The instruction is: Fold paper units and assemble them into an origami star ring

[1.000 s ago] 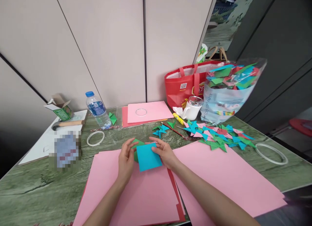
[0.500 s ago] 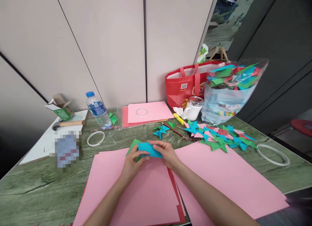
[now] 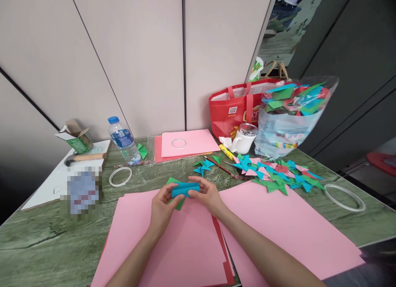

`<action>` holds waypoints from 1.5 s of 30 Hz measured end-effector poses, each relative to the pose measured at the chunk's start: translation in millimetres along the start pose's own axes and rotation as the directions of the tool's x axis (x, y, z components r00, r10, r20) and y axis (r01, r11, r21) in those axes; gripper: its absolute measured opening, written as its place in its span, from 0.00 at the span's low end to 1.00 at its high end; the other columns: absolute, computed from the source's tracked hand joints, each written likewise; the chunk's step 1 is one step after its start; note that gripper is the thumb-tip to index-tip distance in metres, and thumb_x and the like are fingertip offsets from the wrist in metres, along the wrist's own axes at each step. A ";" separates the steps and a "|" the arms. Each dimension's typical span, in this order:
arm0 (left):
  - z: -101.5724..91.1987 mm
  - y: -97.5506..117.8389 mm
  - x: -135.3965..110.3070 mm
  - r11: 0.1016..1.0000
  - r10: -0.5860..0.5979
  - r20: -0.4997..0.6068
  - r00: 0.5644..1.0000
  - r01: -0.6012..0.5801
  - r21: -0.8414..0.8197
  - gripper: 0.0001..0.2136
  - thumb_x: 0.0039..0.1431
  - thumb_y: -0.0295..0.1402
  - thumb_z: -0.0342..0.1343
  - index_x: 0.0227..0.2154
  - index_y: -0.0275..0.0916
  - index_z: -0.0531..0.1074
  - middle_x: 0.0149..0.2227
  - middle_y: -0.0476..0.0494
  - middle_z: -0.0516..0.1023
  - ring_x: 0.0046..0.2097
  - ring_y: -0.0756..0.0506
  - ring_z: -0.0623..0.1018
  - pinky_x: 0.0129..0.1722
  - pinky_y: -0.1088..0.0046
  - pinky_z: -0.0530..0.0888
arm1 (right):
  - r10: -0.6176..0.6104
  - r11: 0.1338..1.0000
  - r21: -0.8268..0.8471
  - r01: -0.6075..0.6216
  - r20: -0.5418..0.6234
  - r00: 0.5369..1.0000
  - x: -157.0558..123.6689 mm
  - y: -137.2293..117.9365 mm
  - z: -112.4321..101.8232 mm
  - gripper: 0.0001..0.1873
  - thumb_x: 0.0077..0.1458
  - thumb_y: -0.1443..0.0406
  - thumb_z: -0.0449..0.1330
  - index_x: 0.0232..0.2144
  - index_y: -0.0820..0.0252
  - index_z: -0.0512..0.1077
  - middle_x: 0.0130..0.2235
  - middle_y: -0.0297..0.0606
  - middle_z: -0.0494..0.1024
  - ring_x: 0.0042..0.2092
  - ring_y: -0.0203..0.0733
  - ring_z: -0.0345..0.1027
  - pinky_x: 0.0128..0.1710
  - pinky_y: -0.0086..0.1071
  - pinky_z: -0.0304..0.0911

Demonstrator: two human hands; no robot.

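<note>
A small piece of blue paper [image 3: 185,190], with a crease along its length, is pinched between both hands. My left hand [image 3: 163,200] grips its left end, thumb in front and fingers behind. At the right end, my right hand [image 3: 208,193] holds it the same way. Behind and below lies a green paper piece [image 3: 172,180], partly hidden by the blue paper and my left hand. Under my forearms is a stack of pink paper sheets [image 3: 185,245], with red edges showing at its right side.
Folded paper stars [image 3: 275,171] are heaped at the right, before a plastic bag [image 3: 281,130] of folded pieces. A white mug [image 3: 244,139], red bag [image 3: 229,114], water bottle [image 3: 124,140], hammer [image 3: 86,157] and white rings [image 3: 120,176] stand or lie around.
The blue paper was flatter and facing me; now it is bent along a lengthwise crease. Both hands have shifted slightly left with it.
</note>
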State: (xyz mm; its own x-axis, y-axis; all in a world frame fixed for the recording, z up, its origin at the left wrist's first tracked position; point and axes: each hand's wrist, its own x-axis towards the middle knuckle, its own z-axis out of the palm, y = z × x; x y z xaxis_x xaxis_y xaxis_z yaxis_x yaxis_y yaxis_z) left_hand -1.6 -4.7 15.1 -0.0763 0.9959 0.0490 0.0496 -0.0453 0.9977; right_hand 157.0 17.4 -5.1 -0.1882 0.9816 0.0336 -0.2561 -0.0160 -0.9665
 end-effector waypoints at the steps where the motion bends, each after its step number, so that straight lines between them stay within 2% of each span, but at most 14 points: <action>1: 0.5 0.4 -0.2 0.999 -0.002 0.008 1.000 0.002 -0.032 0.23 0.41 0.35 0.63 0.43 0.39 0.68 0.36 0.44 0.78 0.38 0.43 0.77 0.36 0.67 0.74 | 0.006 1.000 0.005 -0.006 -0.011 1.000 0.1 0.7 0.1 0.26 0.37 0.59 0.67 0.42 0.56 0.69 0.37 0.36 0.76 0.37 0.43 0.71 0.36 0.37 0.69; 4: 1.4 1.8 0.0 0.995 -0.018 0.043 0.999 0.022 -0.093 0.31 0.41 0.34 0.63 0.51 0.40 0.60 0.37 0.44 0.77 0.40 0.43 0.77 0.38 0.67 0.74 | 0.002 1.000 0.017 -0.002 -0.019 1.000 0.5 1.9 0.2 0.22 0.39 0.60 0.66 0.40 0.57 0.71 0.33 0.35 0.77 0.36 0.43 0.71 0.35 0.36 0.68; 8: 0.7 4.0 1.1 0.990 -0.076 0.079 0.994 0.084 -0.113 0.27 0.42 0.36 0.63 0.47 0.38 0.65 0.43 0.39 0.76 0.45 0.40 0.75 0.42 0.66 0.73 | -0.020 1.000 -0.019 0.019 -0.048 0.999 1.0 2.6 -0.4 0.18 0.39 0.60 0.66 0.36 0.58 0.73 0.32 0.36 0.77 0.35 0.43 0.71 0.34 0.34 0.67; 13: -0.7 4.3 0.9 0.962 -0.166 0.142 0.976 0.192 -0.192 0.24 0.41 0.37 0.63 0.43 0.34 0.68 0.37 0.40 0.79 0.39 0.39 0.78 0.39 0.61 0.74 | -0.039 0.996 -0.088 0.034 -0.049 0.998 0.1 1.9 0.5 0.16 0.39 0.60 0.65 0.34 0.59 0.74 0.33 0.37 0.78 0.34 0.42 0.70 0.32 0.32 0.64; 20: -0.8 0.4 0.6 0.960 -0.145 0.151 0.978 0.176 -0.217 0.15 0.43 0.35 0.62 0.35 0.34 0.72 0.34 0.42 0.80 0.36 0.42 0.78 0.40 0.64 0.74 | -0.027 0.995 -0.093 0.022 -0.049 0.998 -1.9 -2.4 3.6 0.15 0.39 0.60 0.65 0.32 0.59 0.75 0.30 0.36 0.77 0.30 0.40 0.69 0.30 0.32 0.63; 36: -0.8 -2.7 1.6 0.957 -0.177 0.113 0.978 0.198 -0.211 0.16 0.39 0.36 0.65 0.34 0.35 0.75 0.31 0.42 0.81 0.35 0.41 0.79 0.38 0.65 0.75 | -0.096 0.985 -0.150 0.086 -0.058 0.994 -2.4 -0.8 5.4 0.13 0.41 0.58 0.64 0.32 0.57 0.76 0.34 0.38 0.78 0.36 0.46 0.70 0.35 0.36 0.66; 45: -1.8 -5.5 2.3 0.949 -0.186 0.144 0.972 0.215 -0.231 0.16 0.41 0.36 0.63 0.35 0.34 0.74 0.33 0.43 0.81 0.35 0.42 0.79 0.39 0.64 0.75 | -0.116 0.976 -0.196 0.100 -0.076 0.990 -0.4 3.9 3.1 0.12 0.42 0.59 0.64 0.31 0.57 0.77 0.35 0.39 0.78 0.36 0.46 0.70 0.35 0.37 0.66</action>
State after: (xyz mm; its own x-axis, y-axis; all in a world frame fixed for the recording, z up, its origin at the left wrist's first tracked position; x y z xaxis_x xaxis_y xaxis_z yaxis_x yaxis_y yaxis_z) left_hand -3.8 -2.3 9.8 0.0599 0.9877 -0.1442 -0.1997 0.1534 0.9678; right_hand 153.1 16.4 -8.1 -0.0842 0.9884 0.1263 -0.0832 0.1193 -0.9894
